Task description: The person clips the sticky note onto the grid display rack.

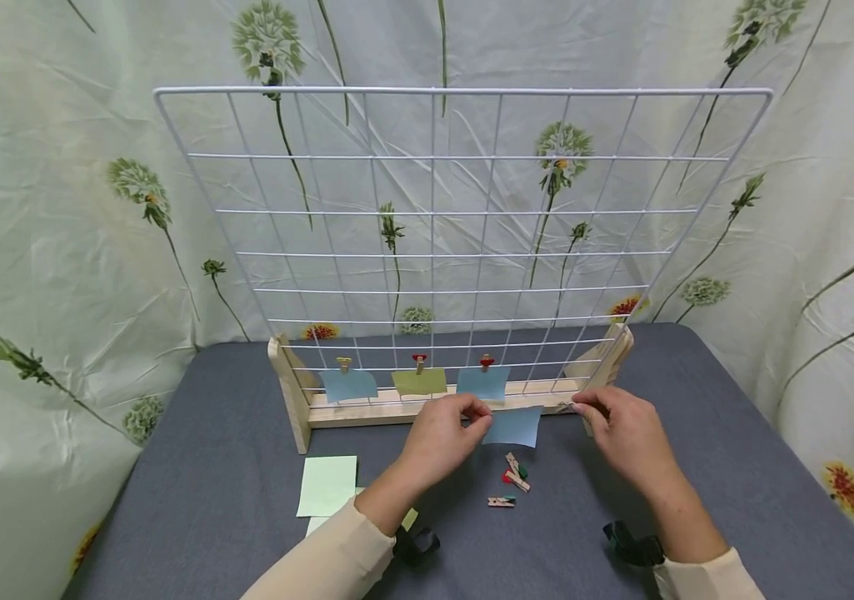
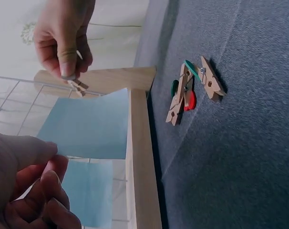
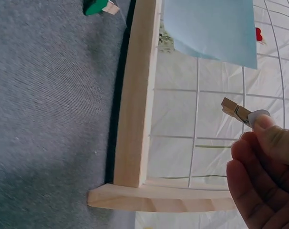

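Between thumb and fingertip, my left hand point(image 1: 447, 433) pinches a blue sticky note point(image 1: 514, 427) by its edge, in front of the white wire grid point(image 1: 432, 212). To its right, my right hand point(image 1: 625, 433) pinches a small wooden clothespin point(image 3: 236, 110) by its pale grey-white end; the pin is apart from the note. Clipped low on the grid by clothespins are a blue note point(image 1: 349, 385), a green note point(image 1: 420, 382) and another blue note point(image 1: 483, 382). Below the hands, several loose clothespins point(image 2: 182, 93) with green and red decorations lie on the cloth.
A wooden stand point(image 1: 367, 415) with side feet holds the grid upright on the dark blue-grey tablecloth point(image 1: 224, 492). Pale green sticky notes point(image 1: 327, 486) lie at the front left, partly behind my left forearm. Behind hangs a flower-patterned curtain point(image 1: 59, 250).
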`<state>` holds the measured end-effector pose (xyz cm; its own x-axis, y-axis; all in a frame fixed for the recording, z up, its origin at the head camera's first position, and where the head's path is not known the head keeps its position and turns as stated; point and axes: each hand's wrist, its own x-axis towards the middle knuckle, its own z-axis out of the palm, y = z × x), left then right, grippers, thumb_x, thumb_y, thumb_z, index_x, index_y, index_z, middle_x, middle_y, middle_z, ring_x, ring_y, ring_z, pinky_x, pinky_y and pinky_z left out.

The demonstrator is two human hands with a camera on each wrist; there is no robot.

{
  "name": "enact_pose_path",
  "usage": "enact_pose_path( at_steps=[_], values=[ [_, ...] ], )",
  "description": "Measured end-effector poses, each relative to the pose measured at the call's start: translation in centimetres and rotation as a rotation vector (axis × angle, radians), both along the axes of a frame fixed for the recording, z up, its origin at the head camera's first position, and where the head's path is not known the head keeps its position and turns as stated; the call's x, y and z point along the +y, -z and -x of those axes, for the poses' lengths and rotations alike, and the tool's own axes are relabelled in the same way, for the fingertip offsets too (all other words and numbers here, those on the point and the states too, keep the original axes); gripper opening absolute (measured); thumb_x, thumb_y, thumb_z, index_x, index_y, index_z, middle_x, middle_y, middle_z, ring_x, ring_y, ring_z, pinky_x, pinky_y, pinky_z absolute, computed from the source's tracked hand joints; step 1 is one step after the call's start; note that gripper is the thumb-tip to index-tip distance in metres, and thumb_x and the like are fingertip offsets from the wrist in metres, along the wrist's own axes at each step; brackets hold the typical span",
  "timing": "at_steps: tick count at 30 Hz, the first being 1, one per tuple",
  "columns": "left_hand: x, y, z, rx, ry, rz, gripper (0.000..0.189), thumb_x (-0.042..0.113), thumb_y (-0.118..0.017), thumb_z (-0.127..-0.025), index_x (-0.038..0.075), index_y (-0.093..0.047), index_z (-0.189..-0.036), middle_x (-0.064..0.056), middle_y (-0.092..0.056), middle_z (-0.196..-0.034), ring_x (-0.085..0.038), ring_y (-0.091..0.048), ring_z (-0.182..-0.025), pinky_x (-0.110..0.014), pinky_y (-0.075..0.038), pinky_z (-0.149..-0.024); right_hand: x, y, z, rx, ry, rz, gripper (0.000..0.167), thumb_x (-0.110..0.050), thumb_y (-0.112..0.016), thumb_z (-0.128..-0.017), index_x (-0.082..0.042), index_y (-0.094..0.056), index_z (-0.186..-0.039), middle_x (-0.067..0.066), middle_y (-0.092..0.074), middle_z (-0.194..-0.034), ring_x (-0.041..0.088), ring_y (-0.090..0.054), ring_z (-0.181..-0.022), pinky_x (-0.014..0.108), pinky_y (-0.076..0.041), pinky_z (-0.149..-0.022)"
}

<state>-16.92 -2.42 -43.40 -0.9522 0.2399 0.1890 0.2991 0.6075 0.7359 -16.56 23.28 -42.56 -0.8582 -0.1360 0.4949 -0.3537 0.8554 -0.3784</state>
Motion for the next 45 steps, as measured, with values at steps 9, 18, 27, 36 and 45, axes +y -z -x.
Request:
enact_pose_path(
  at_steps=[9, 18, 27, 36, 45],
  values=[
    [1.9, -0.6, 0.8, 0.029, -0.001, 0.045, 0.006, 0.021, -0.072, -0.095, 0.017, -0.077, -0.096, 0.005, -0.073, -0.085, -0.002, -0.054, -0.065, -0.018, -0.043, -0.058, 0.4, -1.2, 0.8, 0.073, 0.007, -0.017, 0.009, -0.004, -0.081, -0.084, -0.004, -0.078, -0.093, 0.007, -0.073, -0.08, 0.014, -0.057, -0.065, 0.034, -0.044, -0.058],
    [3.2, -0.9, 1.6, 0.107, 0.003, 0.123, 0.007, 0.021, -0.07, -0.096, 0.018, -0.075, -0.093, 0.006, -0.074, -0.087, -0.003, -0.054, -0.066, -0.017, -0.041, -0.059, 0.5, -1.9, 1.5, 0.077, 0.0, -0.017, 0.01, -0.004, -0.079, -0.085, -0.004, -0.077, -0.095, 0.01, -0.074, -0.086, 0.019, -0.063, -0.068, 0.035, -0.047, -0.06],
    [4.6, -1.0, 2.5, 0.126, -0.014, 0.152, 0.009, 0.024, -0.069, -0.097, 0.018, -0.075, -0.095, 0.006, -0.073, -0.087, -0.004, -0.055, -0.066, -0.017, -0.042, -0.058, 0.6, -2.3, 2.1, 0.092, 0.019, 0.017, 0.01, -0.003, -0.078, -0.087, -0.002, -0.077, -0.097, 0.013, -0.074, -0.086, 0.023, -0.066, -0.07, 0.041, -0.048, -0.062],
    [5.3, -1.0, 2.9, 0.136, -0.049, 0.155, 0.01, 0.025, -0.068, -0.098, 0.019, -0.077, -0.099, 0.006, -0.075, -0.089, -0.004, -0.057, -0.066, -0.017, -0.041, -0.056, 0.4, -2.6, 2.4, 0.151, 0.012, 0.012, 0.009, -0.005, -0.079, -0.087, -0.003, -0.078, -0.095, 0.012, -0.074, -0.084, 0.022, -0.063, -0.067, 0.04, -0.045, -0.06],
    [6.1, -1.3, 3.5, 0.178, -0.057, 0.18, 0.012, 0.024, -0.067, -0.098, 0.02, -0.079, -0.099, 0.008, -0.077, -0.092, -0.004, -0.063, -0.069, -0.016, -0.042, -0.056, 0.0, -2.5, 2.7, 0.189, 0.006, 0.006, 0.008, -0.003, -0.08, -0.085, -0.003, -0.078, -0.093, 0.012, -0.075, -0.083, 0.024, -0.065, -0.068, 0.042, -0.046, -0.061]
  ],
)
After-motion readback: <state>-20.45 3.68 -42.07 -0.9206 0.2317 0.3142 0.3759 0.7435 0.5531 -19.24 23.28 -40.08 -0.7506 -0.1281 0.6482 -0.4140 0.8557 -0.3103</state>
